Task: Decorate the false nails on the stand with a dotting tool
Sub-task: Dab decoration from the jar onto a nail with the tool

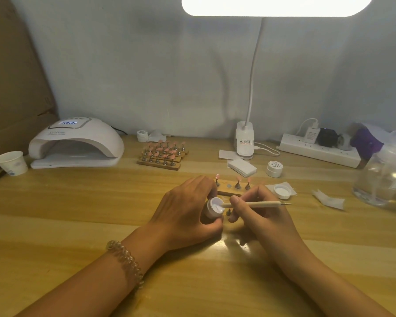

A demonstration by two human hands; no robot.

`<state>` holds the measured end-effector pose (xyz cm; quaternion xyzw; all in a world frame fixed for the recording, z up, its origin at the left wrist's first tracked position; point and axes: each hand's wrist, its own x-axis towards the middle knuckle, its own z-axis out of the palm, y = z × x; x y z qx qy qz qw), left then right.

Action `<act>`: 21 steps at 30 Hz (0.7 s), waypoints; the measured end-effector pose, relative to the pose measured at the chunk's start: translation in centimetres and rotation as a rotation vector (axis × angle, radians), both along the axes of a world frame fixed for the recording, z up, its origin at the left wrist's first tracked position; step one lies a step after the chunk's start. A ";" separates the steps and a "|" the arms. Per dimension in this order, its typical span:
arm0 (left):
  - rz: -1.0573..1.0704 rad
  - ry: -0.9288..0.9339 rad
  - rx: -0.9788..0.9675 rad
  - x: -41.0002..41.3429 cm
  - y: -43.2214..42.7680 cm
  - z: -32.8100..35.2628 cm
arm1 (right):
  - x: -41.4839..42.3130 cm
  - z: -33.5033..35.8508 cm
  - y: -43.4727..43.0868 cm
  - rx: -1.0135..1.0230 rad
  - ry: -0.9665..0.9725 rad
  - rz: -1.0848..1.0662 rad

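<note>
Left hand (185, 209) grips jar (214, 208) tilted, right hand (258, 213) pinches tool (256, 204), tip inside jar; nails (238, 178) sit on stand (230, 192) just behind, on table (78, 213); load only a small bead, hold jar steady, wipe excess on rim.

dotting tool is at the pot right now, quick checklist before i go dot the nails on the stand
1. Pot steady: left hand grips the open pot, tilted toward the tool. Ok.
2. Tool grip: right hand pinches the dotting tool near its front end. Ok.
3. Tip loaded: tip sits inside the pot; amount picked up, cannot tell.
4. Nails ready: three pink false nails stand upright on the stand. Ok.
5. Stand access: left hand hides the stand's left end. Not ok.
6. Lid: lies right of the stand, apart from both hands. Ok.
</note>
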<state>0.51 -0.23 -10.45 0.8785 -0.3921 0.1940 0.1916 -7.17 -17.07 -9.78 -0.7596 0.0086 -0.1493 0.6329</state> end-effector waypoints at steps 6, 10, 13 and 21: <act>-0.011 0.011 -0.008 0.0 0.0 0.1 | 0.0 -0.1 -0.2 0.031 -0.020 -0.015; -0.009 0.017 -0.037 0.0 0.1 0.0 | 0.1 -0.2 -0.3 0.039 -0.052 -0.020; -0.007 0.045 -0.058 0.2 0.1 -0.1 | 0.2 -0.2 -0.4 0.047 -0.052 -0.029; 0.105 0.168 -0.102 1.0 0.0 -0.7 | 0.3 0.0 -0.8 0.267 -0.031 -0.057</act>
